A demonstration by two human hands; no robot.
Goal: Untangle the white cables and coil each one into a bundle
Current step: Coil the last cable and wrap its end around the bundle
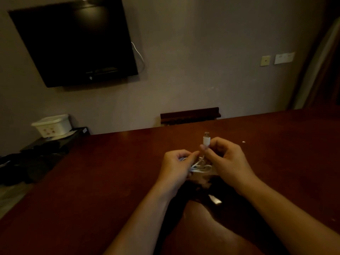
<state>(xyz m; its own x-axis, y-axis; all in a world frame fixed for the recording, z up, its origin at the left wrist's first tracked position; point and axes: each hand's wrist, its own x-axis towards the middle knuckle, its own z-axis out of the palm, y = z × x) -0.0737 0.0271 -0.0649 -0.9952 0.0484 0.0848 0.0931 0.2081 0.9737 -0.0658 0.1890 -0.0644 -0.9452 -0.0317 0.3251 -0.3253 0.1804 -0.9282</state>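
Over the table [110, 172], the right hand [228, 159] pinches a USB plug [206, 139] pointing to twelve o'clock; the left hand [176, 166], at nine o'clock of it, grips the white cables [200, 167]. They look light, limp and snag-prone; best held near the stiff plug.

Left hand [179, 165] fingers curled, right hand [227, 159] pinching, forearms converging

Glossy reddish wood on the table [103, 181], catching a soft sheen; the white cable [200, 167] looks smooth plastic, its USB plug [206, 138] tipped in metal; television [73, 41] screen dark and glossy; wall [202, 52] matt, plain.
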